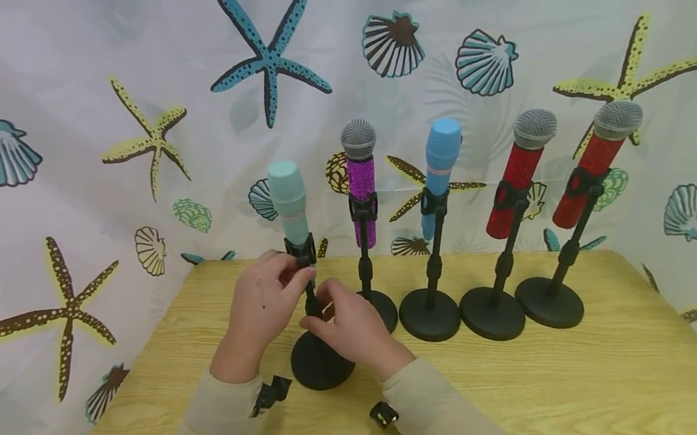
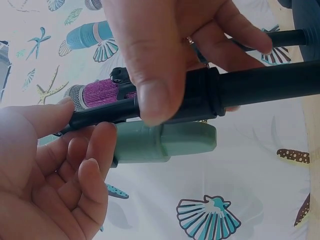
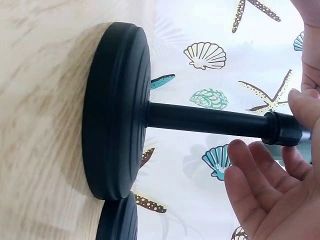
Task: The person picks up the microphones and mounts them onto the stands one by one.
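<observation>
A mint-green microphone (image 1: 287, 195) sits in the clip (image 1: 300, 250) of a black stand, whose round base (image 1: 321, 367) rests on the table. My left hand (image 1: 265, 299) pinches the thin upper rod just below the clip. Lower down, my right hand (image 1: 355, 325) grips the stand's collar (image 2: 200, 95), thumb against it. In the left wrist view, the microphone (image 2: 165, 142) lies partly behind the rod and the hands. The right wrist view shows the lower pole (image 3: 210, 120) bare between collar and base, the right fingers (image 3: 270, 180) bent beside the collar.
To the right, in a row on the wooden table (image 1: 591, 376), stand a purple microphone (image 1: 361, 178), a blue one (image 1: 440, 156) and two red ones (image 1: 517, 170), each on a black stand. A patterned cloth (image 1: 316, 10) with shells and starfish hangs behind.
</observation>
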A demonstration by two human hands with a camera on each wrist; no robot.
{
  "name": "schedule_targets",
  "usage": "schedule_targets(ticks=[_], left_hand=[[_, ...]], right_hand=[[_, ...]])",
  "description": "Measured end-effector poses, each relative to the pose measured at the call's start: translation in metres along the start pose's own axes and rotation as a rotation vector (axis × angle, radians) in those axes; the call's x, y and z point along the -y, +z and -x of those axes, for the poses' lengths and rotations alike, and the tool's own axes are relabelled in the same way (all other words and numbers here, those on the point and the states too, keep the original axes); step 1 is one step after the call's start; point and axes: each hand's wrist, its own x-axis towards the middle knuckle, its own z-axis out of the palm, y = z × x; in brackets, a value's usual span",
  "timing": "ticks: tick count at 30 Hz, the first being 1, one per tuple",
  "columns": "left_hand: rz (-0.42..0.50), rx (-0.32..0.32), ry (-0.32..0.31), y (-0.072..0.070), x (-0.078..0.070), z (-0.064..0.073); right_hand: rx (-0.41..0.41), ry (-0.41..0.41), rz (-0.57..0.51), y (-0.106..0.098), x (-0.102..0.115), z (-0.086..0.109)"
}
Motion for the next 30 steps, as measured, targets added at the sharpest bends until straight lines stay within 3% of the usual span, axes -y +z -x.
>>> schedule_targets(ticks=[5,11,19,26,30], left_hand=[[0.002,0.001,0.007,0.0001,0.0,0.0],[0.008,-0.002,0.007,0.0004,0.0002,0.0],[0.008,0.002,-0.012,0.0009,0.0004,0.0004],[0.004,-0.011,0.012,0.0008,0.0011,0.0004],[0.001,-0.013,0.016,0.0017,0.0003,0.0005]], right_hand=[[-0.013,-0.018,-0.033,-0.0022,-0.0006,0.0007],[0.044,-0.1,0.048,-0.0049,-0.0008,-0.0002],[0.027,0.004,0.007,0.0004,-0.0021,-0.001],[0.043,-0.089,0.036,-0.001,-0.0033,-0.0011],[0.012,-0.079,0.007,0.0008,-0.0043,-0.0009]])
